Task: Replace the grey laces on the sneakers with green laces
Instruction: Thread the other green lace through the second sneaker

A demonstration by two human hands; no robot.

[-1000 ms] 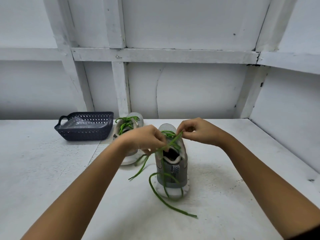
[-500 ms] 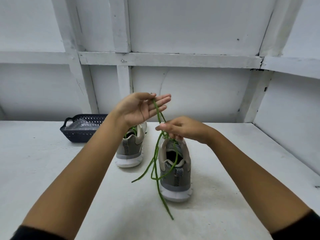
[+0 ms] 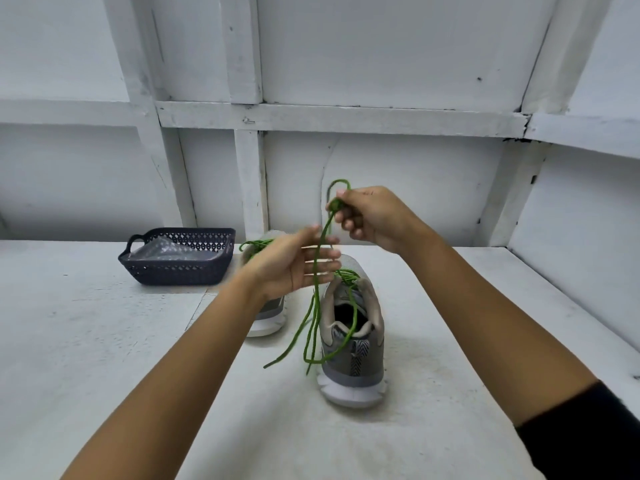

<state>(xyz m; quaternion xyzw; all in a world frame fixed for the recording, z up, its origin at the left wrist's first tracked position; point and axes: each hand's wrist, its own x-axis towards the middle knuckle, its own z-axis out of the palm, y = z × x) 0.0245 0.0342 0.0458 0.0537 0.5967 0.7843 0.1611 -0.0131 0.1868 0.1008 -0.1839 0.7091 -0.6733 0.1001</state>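
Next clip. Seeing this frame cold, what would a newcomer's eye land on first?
The bright green lace, lifted above the near grey sneaker mid-table: the right hand pinches a loop of it up high, and the strands run down across the straight fingers of the left hand. Behind the left hand stands the second sneaker, already with green laces, and a dark basket sits further left at the back of the white table.

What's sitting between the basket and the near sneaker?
In the head view, the far sneaker stands between the basket and the near sneaker, partly hidden behind the left hand.
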